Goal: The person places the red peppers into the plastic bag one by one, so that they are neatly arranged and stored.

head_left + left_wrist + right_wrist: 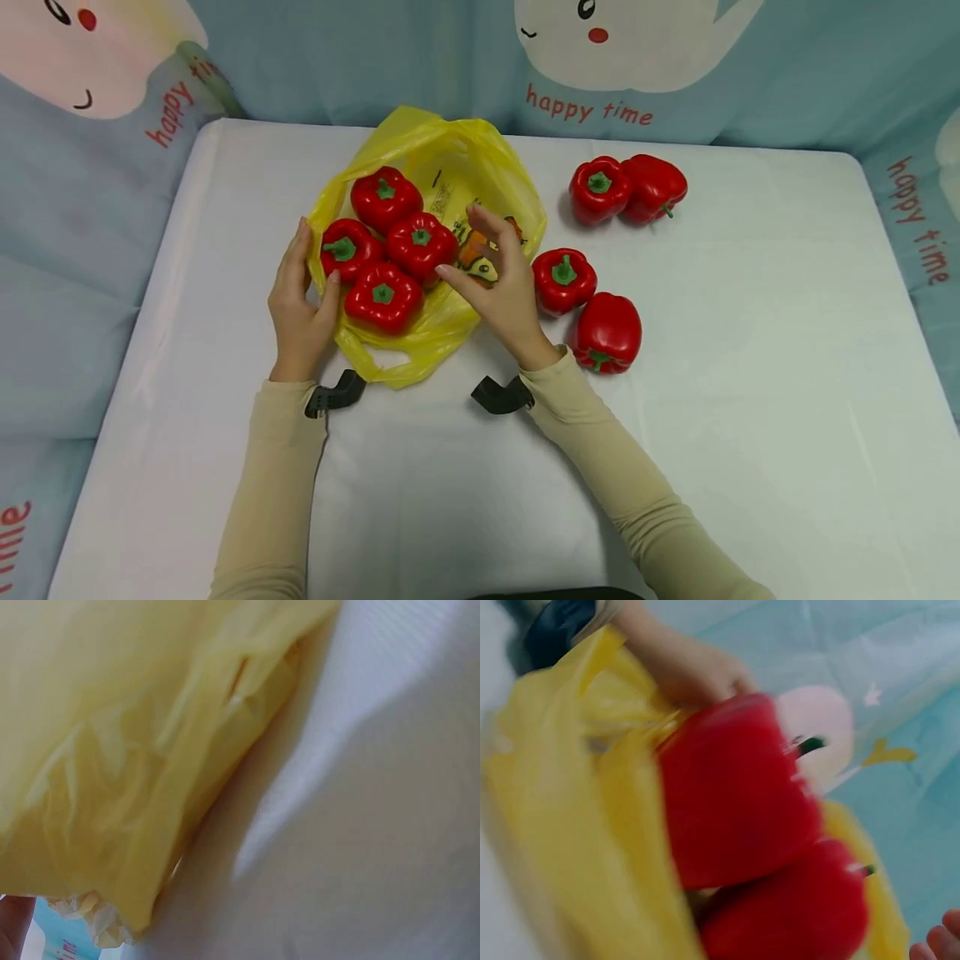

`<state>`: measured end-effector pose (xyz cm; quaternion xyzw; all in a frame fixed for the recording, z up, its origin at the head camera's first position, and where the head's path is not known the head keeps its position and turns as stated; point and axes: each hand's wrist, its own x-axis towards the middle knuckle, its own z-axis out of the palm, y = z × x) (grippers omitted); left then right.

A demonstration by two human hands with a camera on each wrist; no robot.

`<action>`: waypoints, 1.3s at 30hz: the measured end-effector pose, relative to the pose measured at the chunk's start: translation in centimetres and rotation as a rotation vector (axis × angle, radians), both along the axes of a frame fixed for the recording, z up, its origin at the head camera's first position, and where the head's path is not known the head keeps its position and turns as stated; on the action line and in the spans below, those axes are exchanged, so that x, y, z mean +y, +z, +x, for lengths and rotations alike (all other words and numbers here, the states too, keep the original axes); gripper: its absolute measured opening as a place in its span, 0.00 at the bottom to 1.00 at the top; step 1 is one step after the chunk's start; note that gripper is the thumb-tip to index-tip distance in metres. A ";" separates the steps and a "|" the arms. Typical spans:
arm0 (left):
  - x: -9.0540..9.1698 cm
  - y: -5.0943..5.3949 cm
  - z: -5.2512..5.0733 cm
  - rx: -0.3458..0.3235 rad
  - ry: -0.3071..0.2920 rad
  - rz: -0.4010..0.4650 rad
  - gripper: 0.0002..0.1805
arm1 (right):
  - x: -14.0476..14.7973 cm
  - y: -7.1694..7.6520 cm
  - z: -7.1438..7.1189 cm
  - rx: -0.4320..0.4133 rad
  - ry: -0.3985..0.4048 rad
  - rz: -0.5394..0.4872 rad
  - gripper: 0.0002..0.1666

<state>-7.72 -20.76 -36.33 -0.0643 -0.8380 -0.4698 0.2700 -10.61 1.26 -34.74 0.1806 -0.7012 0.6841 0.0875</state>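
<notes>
Blue curtain (420,62) backs the white table (750,375); left hand (297,308) pinches yellow bag (442,323), right hand (506,292) loosely parted, empty.

In the head view, a white table (750,433) fills the middle, its far corners rounded at 10 and 2 o'clock. Pale blue cloth (420,75) hangs in soft folds behind it and along both sides. It shows a pink cartoon (120,50) at 10 o'clock and a white one (637,50) at 1. Red lettering (588,107), "happy time", repeats at 10, 1 and 3. Light falls softly.
</notes>
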 end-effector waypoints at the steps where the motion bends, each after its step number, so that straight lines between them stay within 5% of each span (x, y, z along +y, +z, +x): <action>1: 0.0 0.0 0.0 0.001 0.004 -0.001 0.27 | 0.1 0.4 0.0 0.013 0.003 -0.007 0.40; 10: -0.2 -0.1 -0.4 0.020 0.010 -0.006 0.28 | 2.0 3.9 0.3 0.002 -0.016 -0.064 0.38; 17: -2.1 -3.4 -1.8 0.031 0.007 -0.039 0.32 | 4.2 5.9 0.7 -0.012 -0.059 -0.136 0.36; 24: -2.3 -3.7 -1.2 0.036 -0.011 -0.061 0.32 | 8.3 6.8 1.6 0.025 -0.092 -0.199 0.33; 29: -2.2 -3.8 -0.9 0.039 -0.011 -0.063 0.32 | 12.3 6.9 1.0 0.067 -0.156 -0.249 0.32; 39: -2.3 -3.9 -1.1 0.061 -0.008 -0.080 0.31 | 20.1 4.1 -3.3 0.035 -0.396 -0.232 0.28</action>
